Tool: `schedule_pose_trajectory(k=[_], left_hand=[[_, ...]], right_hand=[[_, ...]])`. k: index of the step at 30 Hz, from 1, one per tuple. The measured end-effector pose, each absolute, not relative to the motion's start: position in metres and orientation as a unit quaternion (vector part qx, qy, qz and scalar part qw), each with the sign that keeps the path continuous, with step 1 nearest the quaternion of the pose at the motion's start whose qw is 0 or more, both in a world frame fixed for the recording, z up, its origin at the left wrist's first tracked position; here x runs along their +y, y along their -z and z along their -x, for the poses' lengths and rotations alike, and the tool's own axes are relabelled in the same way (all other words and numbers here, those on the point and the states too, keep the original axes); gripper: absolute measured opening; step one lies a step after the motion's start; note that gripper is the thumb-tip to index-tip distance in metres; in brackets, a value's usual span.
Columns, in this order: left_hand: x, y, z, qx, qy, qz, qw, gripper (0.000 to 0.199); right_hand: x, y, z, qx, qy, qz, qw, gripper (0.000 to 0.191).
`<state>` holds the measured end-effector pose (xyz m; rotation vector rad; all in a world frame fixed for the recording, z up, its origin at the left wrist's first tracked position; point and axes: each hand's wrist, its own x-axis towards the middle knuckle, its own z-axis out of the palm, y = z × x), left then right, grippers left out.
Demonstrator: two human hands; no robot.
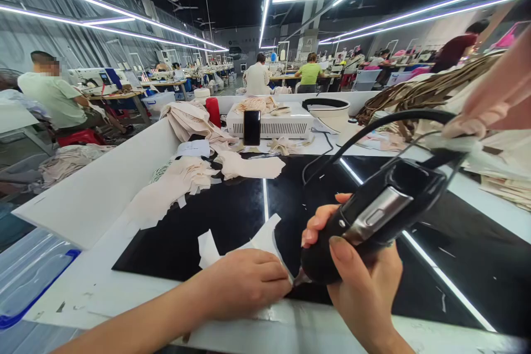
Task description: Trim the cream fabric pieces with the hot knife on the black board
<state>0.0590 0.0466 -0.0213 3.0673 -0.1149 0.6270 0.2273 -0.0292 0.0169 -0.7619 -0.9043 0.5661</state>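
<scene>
My right hand [365, 287] is wrapped round a black handheld power tool [373, 215] with a silver panel and a black cord at its rear. The tool's narrow metal tip [301, 277] points down and left, at the edge of a white curved fabric piece [267, 238]. On that piece lies my left hand [253, 279], its fingers bent and close together near the tip, pressing or pinching the fabric. The fingertips' undersides are hidden. Beneath the fabric is a glossy black board [232, 204].
Stacked pale fabric pieces [174, 185] lie at the board's left. Behind it are a phone [251, 128], a white vented box [277, 121] and a red spool [213, 112]. Another person's hand [477, 116] is at the upper right, by the cord. People sit farther back.
</scene>
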Motion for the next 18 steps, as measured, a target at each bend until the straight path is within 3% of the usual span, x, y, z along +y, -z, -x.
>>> schedule_pose_trajectory(k=[18], left_hand=[[0.055, 0.029, -0.046, 0.014, -0.175, -0.981, 0.083, 0.027]], right_hand=[[-0.029, -0.018, -0.227, -0.418, -0.273, 0.352, 0.792, 0.037]])
